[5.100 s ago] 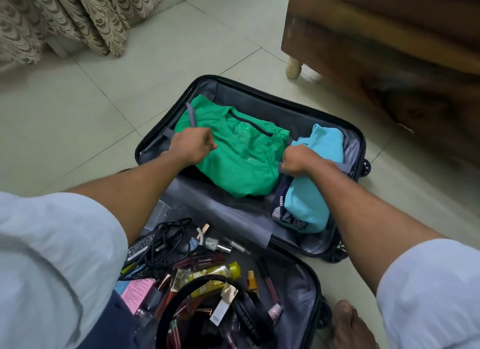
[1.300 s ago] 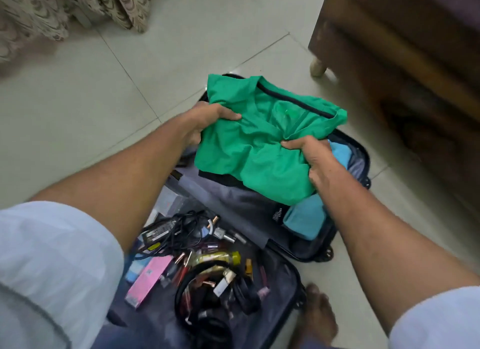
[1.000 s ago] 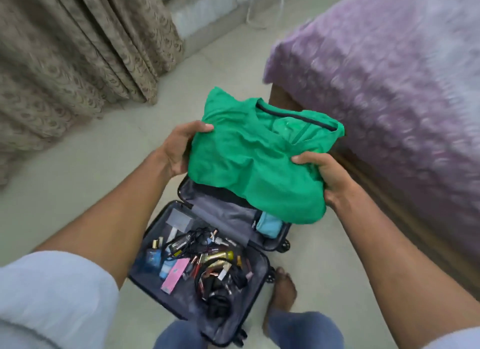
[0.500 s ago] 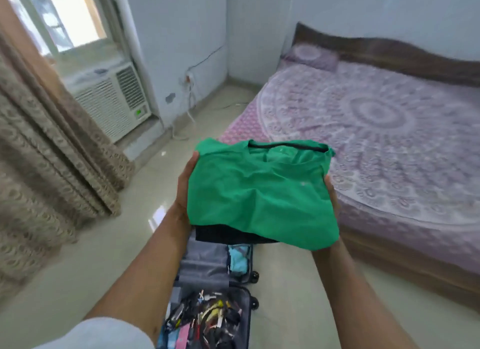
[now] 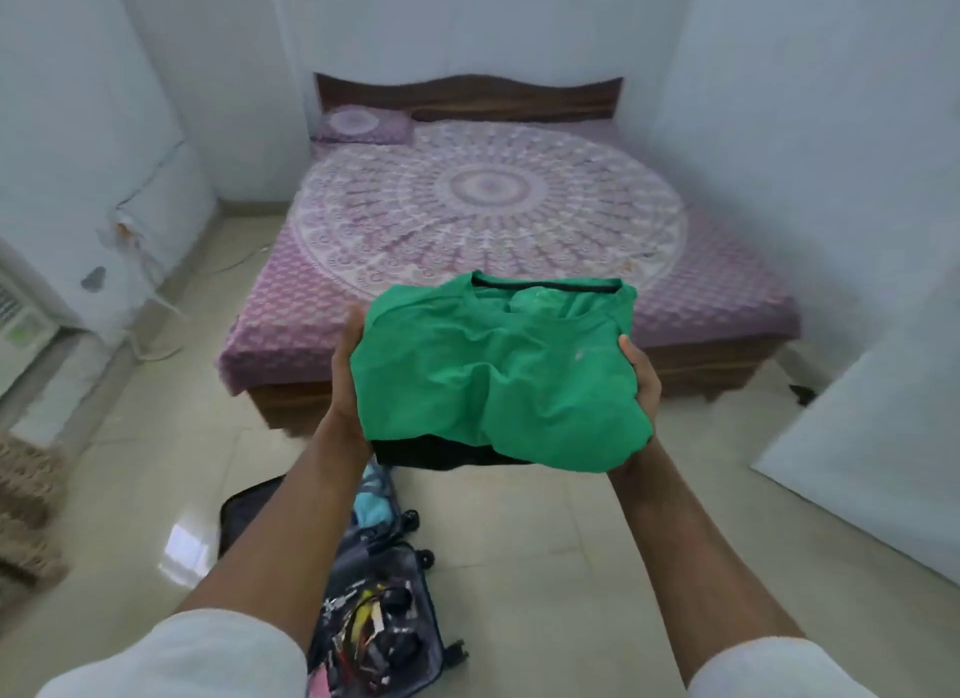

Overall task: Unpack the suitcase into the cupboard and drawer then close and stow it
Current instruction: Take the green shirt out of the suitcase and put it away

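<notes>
The left hand (image 5: 349,374) and right hand (image 5: 641,380) clasp the two sides of a folded green shirt (image 5: 496,372), with a dark garment (image 5: 447,453) stacked beneath it, held out at chest height. Five seconds ago the shirt lay in the suitcase (image 5: 374,583); since then it has been lifted clear, and the view has swung up from the floor to face the bed (image 5: 493,214). The suitcase lies open on the floor (image 5: 545,541) below, a blue garment (image 5: 371,505) in it.
</notes>
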